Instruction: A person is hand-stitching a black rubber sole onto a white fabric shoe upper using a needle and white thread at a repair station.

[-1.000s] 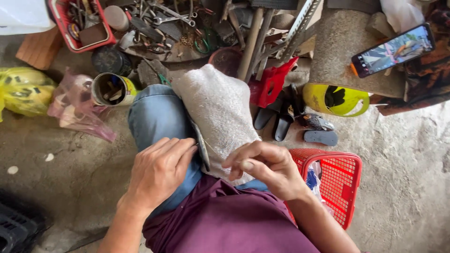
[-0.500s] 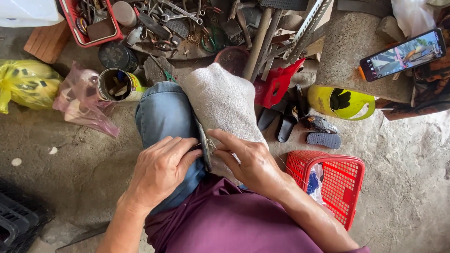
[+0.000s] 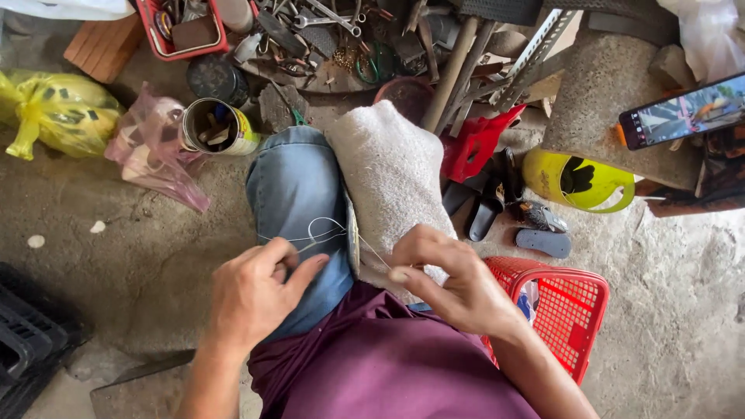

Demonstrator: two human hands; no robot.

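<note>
A thin pale thread (image 3: 322, 230) loops over my knee, which is in blue jeans (image 3: 295, 194). My left hand (image 3: 256, 291) pinches one end of the thread between thumb and fingers. My right hand (image 3: 450, 275) pinches the other end, fingertips resting on a whitish towel (image 3: 388, 167) draped over my right thigh. A narrow flat strip (image 3: 353, 237) lies along the towel's left edge, between the two legs. Below the hands is my purple shirt (image 3: 372, 365).
A red mesh basket (image 3: 566, 310) stands at my right. A tin can (image 3: 213, 124), a pink bag (image 3: 151, 155) and a yellow bag (image 3: 58, 112) lie at the left. Tools (image 3: 334, 31), a red tray (image 3: 182, 27), a yellow container (image 3: 578, 182) and a phone (image 3: 683, 112) are ahead.
Both hands have drawn back from the strip on the towel and moved apart. A thin thread now stretches in a loop between them over my knee.
</note>
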